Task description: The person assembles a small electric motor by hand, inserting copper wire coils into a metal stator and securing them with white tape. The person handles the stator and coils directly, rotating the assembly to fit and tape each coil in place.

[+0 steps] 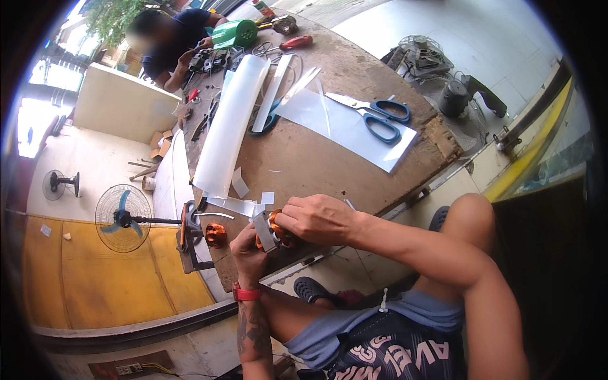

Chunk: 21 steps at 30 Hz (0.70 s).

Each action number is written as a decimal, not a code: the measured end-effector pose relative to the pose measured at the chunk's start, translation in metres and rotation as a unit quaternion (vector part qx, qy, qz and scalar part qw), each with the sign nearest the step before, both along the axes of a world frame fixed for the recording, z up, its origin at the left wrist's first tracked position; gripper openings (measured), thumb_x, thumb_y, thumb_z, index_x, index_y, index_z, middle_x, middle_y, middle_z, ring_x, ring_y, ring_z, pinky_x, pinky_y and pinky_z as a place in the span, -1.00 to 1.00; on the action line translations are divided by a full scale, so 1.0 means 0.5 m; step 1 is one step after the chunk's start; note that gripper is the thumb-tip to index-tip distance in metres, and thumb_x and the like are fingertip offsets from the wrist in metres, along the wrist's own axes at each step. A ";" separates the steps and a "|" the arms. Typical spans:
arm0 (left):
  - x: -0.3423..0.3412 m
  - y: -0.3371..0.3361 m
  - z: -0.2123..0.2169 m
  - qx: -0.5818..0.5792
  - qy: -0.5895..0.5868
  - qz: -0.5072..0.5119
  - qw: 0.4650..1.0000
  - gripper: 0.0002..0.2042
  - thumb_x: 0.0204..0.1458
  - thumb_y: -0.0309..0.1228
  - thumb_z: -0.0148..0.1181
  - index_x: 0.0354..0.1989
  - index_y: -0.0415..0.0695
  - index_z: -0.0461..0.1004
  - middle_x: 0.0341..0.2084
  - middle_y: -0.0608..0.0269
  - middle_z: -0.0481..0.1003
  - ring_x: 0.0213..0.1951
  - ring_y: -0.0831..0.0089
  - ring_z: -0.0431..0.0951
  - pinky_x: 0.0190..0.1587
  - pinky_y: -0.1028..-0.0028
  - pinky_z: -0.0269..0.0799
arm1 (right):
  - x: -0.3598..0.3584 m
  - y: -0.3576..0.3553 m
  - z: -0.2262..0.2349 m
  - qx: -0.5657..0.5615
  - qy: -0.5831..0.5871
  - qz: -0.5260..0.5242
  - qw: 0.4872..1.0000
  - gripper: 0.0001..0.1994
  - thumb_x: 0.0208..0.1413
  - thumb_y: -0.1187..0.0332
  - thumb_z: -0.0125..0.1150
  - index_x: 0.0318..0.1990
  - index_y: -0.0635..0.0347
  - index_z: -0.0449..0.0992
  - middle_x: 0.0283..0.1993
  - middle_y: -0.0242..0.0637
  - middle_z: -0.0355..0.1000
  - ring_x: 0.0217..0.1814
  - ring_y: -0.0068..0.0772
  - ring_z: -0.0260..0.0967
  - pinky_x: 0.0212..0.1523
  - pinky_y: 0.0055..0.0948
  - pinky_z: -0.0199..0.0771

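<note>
- Left hand (248, 248), lower centre of the frame: fingers closed around the motor stator (271, 231), a copper-wound core with a grey metal body.
- Right hand (315, 218): fingers curled over the stator's top, gripping it from the right.
- Stator position: held between both hands, at the near edge of the wooden worktop (329, 164).
- Upper centre: white plastic roll (231, 123) and blue-handled scissors (377, 117) lie on a cut sheet (342, 126).
- Left of the hands: a second copper coil (215, 234).

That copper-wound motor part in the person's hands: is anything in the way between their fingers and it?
Nothing visible is. The left hand holds the copper-wound motor part from below and the right hand covers it from above, fingers directly on it. A white strip lies beside it on the wooden table, not between hand and part.
</note>
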<state>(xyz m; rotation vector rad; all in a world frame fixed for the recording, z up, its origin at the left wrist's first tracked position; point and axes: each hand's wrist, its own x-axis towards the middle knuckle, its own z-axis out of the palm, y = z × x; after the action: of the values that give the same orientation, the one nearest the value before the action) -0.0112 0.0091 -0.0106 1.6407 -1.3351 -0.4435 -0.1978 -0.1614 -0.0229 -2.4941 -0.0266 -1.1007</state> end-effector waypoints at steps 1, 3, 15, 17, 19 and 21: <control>0.004 0.000 -0.003 -0.006 -0.042 0.004 0.999 -0.74 -0.05 -0.68 0.41 -0.14 -0.35 0.64 -0.07 0.01 0.69 -0.12 0.42 0.69 -0.02 0.44 0.58 | -0.002 0.001 0.000 0.006 -0.011 0.002 1.000 -0.85 0.17 0.38 0.20 -0.15 0.21 0.50 -0.26 -0.23 0.54 -0.18 -0.25 0.55 -0.16 -0.33 0.63; 0.009 0.001 -0.008 -0.019 -0.119 0.008 0.993 -0.75 -0.05 -0.67 0.41 -0.14 -0.33 0.65 -0.06 0.01 0.69 -0.13 0.38 0.71 -0.03 0.44 0.58 | -0.003 0.000 -0.001 0.017 -0.008 0.002 1.000 -0.85 0.17 0.37 0.20 -0.16 0.20 0.49 -0.27 -0.24 0.53 -0.18 -0.26 0.55 -0.16 -0.32 0.63; -0.020 0.006 -0.003 -0.023 -0.199 0.051 0.978 -0.65 -0.01 -0.62 0.42 0.01 -0.27 0.63 -0.20 0.09 0.73 -0.22 0.43 0.73 -0.14 0.42 0.61 | -0.007 0.008 0.010 0.089 0.027 -0.002 0.996 -0.83 0.16 0.38 0.26 -0.12 0.17 0.52 -0.17 -0.20 0.53 -0.08 -0.14 0.53 -0.05 -0.24 0.58; -0.018 0.003 -0.001 -0.022 -0.213 0.047 0.976 -0.67 -0.01 -0.63 0.41 -0.02 -0.28 0.64 -0.18 0.08 0.73 -0.21 0.43 0.73 -0.13 0.42 0.62 | -0.029 -0.012 0.009 0.189 0.031 0.044 0.981 -0.82 0.19 0.37 0.28 -0.11 0.19 0.52 -0.16 -0.16 0.54 -0.07 -0.08 0.54 -0.05 -0.21 0.58; -0.017 0.002 -0.001 -0.011 -0.182 0.058 0.982 -0.72 0.00 -0.63 0.41 -0.07 -0.30 0.64 -0.16 0.05 0.72 -0.18 0.39 0.74 -0.11 0.41 0.62 | -0.041 -0.024 0.010 0.243 0.039 0.052 0.968 -0.82 0.22 0.35 0.29 -0.09 0.20 0.52 -0.15 -0.13 0.55 -0.06 -0.05 0.55 -0.04 -0.18 0.59; -0.016 0.001 -0.002 -0.010 -0.175 0.065 0.982 -0.76 0.01 -0.63 0.41 -0.11 -0.32 0.64 -0.13 0.02 0.72 -0.16 0.36 0.75 -0.09 0.41 0.62 | -0.041 -0.031 0.014 0.248 0.034 0.020 0.968 -0.81 0.26 0.34 0.28 -0.07 0.20 0.51 -0.16 -0.11 0.55 -0.05 -0.02 0.56 -0.04 -0.15 0.59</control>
<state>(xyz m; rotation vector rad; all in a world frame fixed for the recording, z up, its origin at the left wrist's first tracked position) -0.0194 0.0099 -0.0116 1.8347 -1.4666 -0.0634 -0.2184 -0.1769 -0.0159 -2.0683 0.1938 -0.8740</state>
